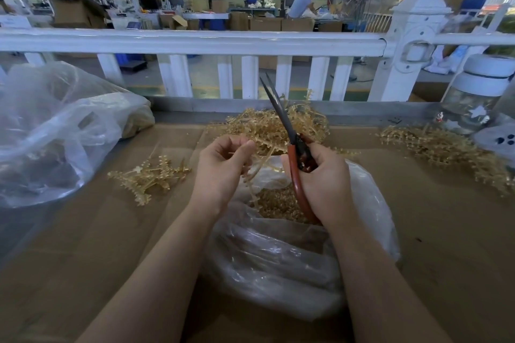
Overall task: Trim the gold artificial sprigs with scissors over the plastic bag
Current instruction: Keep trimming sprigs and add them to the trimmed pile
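I'm holding one gold sprig [259,167] pinched in my left hand [223,167] over the plastic bag [278,259], between cuts, I judge. My right hand [323,181] is gripping the scissors [289,142], blades nearly together, tips pointing up and away. The sprig's long axis is hanging downward toward the bag; next I'm needing to bring the blades across its stem.

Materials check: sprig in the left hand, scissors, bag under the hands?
Sprig: looks like molded plastic with a matte gold finish; thin stiff stems, repeating leaf nubs. Scissors: dark, dull blades, likely steel; glossy red-orange handles, probably coated or plastic. Bag: thin clear plastic film, crinkled and shiny, with gold trimmings visible through it.
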Available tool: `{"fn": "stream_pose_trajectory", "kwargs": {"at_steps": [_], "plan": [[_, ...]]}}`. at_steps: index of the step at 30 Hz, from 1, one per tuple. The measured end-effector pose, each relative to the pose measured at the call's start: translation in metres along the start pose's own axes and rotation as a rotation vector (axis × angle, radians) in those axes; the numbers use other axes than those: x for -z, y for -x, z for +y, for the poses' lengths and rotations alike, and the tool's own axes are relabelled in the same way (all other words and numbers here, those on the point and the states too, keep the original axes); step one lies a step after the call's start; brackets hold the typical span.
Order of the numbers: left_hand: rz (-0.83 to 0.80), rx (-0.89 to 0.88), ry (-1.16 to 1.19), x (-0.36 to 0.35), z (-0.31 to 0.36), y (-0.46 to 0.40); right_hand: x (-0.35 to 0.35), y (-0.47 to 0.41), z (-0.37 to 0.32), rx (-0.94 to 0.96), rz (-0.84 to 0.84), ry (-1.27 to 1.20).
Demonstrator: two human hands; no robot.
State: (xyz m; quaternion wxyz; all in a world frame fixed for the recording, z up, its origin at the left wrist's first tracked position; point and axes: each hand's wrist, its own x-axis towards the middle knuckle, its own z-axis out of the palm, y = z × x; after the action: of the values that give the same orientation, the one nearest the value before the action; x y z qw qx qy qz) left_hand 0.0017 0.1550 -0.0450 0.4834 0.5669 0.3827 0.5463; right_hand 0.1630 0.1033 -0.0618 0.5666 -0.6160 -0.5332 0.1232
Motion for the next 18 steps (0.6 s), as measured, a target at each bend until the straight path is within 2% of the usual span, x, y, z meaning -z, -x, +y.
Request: {"fn": "stream_pose_trajectory", "kwargs": {"at_steps": [4,7,12,18], "plan": [[0.046,-0.002,0.058,0.001,0.001,-0.001,0.004,0.0,0.001,-0.056,0.086,-0.001],[0.017,0.016,0.16,0.002,0.004,0.0,0.01,-0.001,0.005,-0.029,0.113,0.109],[-0.007,0.005,0.223,0.002,0.008,0.001,0.007,0.004,0.005,0.119,-0.018,0.379],[-0.091,-0.033,0.216,0.001,0.01,0.004,0.011,0.003,0.004,0.189,-0.086,0.503]]}}
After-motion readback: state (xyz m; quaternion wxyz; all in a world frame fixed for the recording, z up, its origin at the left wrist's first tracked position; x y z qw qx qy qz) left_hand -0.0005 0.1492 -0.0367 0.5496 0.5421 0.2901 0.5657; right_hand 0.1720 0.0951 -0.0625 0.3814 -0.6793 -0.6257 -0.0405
